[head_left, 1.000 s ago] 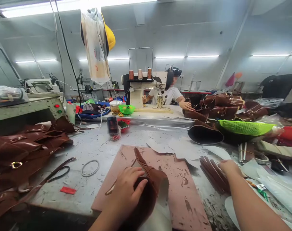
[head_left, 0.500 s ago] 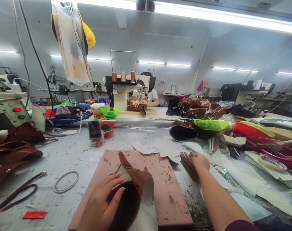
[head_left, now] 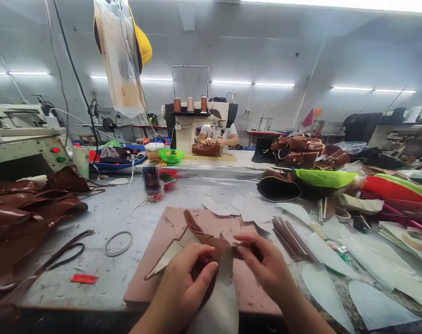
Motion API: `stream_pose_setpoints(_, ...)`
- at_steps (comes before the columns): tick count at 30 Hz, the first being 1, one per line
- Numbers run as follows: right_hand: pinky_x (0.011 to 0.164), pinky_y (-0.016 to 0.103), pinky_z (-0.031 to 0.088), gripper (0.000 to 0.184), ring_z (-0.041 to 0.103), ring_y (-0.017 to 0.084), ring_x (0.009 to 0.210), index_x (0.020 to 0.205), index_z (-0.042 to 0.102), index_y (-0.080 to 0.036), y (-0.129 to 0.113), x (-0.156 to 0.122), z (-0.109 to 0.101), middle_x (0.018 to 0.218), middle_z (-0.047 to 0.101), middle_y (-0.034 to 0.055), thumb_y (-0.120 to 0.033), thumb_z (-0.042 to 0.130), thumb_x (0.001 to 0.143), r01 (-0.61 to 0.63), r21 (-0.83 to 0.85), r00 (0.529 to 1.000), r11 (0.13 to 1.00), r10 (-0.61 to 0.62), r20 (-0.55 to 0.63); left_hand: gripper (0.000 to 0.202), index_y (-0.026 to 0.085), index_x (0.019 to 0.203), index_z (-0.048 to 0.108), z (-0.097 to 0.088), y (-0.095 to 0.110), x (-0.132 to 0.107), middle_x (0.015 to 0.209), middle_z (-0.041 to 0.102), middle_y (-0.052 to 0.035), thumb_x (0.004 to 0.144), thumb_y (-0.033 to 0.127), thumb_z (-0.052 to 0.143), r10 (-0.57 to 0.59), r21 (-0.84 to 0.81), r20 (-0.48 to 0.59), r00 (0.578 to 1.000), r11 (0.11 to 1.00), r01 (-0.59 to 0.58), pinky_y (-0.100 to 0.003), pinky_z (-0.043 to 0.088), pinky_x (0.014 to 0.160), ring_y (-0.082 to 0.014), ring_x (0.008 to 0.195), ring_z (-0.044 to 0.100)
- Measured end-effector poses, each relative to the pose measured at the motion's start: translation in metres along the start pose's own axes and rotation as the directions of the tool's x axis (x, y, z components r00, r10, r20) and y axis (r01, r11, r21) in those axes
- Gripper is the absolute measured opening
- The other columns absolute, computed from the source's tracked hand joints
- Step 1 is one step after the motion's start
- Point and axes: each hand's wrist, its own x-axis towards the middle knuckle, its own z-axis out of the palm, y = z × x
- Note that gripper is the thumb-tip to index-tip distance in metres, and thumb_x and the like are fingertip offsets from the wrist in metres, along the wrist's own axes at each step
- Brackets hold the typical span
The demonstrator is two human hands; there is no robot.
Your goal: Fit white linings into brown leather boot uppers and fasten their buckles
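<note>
A brown leather boot upper with a pale lining lies on a pink work board. My left hand is closed on its leather, thumb on the near side and fingers partly hidden behind. Beside the upper's right edge, my right hand pinches a small dark brown leather strip between thumb and fingers. The strip's end is close to the edge; whether they touch I cannot tell. To the right of the board lies a fanned stack of brown leather strips.
Brown leather pieces are heaped at left, near a grey ring and a red packet. White pattern pieces spread at right. A green basket stands behind. Across the table, a co-worker's hands work at a sewing machine.
My right hand has left the strip stack and come to the upper with a strip in its fingers. My left hand has closed on the leather. The view has shifted slightly.
</note>
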Motion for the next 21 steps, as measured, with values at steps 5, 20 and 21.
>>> stream_pose_setpoints(5,0.051,0.022,0.051,0.003,0.061,0.014,0.057,0.074,0.061,-0.023,-0.034,-0.022,0.027,0.066,0.064,-0.0002,-0.021,0.059,0.075,0.301,-0.008,0.953,0.954,-0.300,0.030,0.011,0.018,0.076,0.062,0.005,0.014,-0.007,0.072,0.063,-0.0028,0.078,0.025,0.053,-0.062,-0.149,0.056,0.996,0.986,0.070,-0.024,0.044,0.061,-0.0159,0.066,0.056)
stream_pose_setpoints(20,0.068,0.035,0.051,0.014,0.064,0.020,0.075,0.069,0.055,-0.027,-0.038,-0.038,0.029,0.081,0.068,0.0021,-0.018,0.051,0.078,0.240,0.264,0.971,0.934,-0.225,-0.085,0.018,0.017,0.071,0.055,0.014,-0.005,-0.036,0.058,0.057,-0.0001,0.072,0.033,0.062,-0.359,-0.687,0.076,0.930,0.657,0.310,-0.019,0.037,0.047,-0.0109,0.053,0.052)
stream_pose_setpoints(21,0.071,0.037,0.051,0.014,0.063,0.020,0.071,0.067,0.053,-0.027,-0.034,-0.040,0.022,0.075,0.067,0.0018,-0.024,0.049,0.080,0.094,0.452,0.995,0.887,-0.092,-0.025,0.021,0.018,0.073,0.052,0.010,-0.008,-0.035,0.055,0.055,0.0019,0.068,0.034,0.064,-0.473,-0.770,0.081,0.877,0.529,0.356,-0.017,0.034,0.043,-0.0100,0.050,0.051)
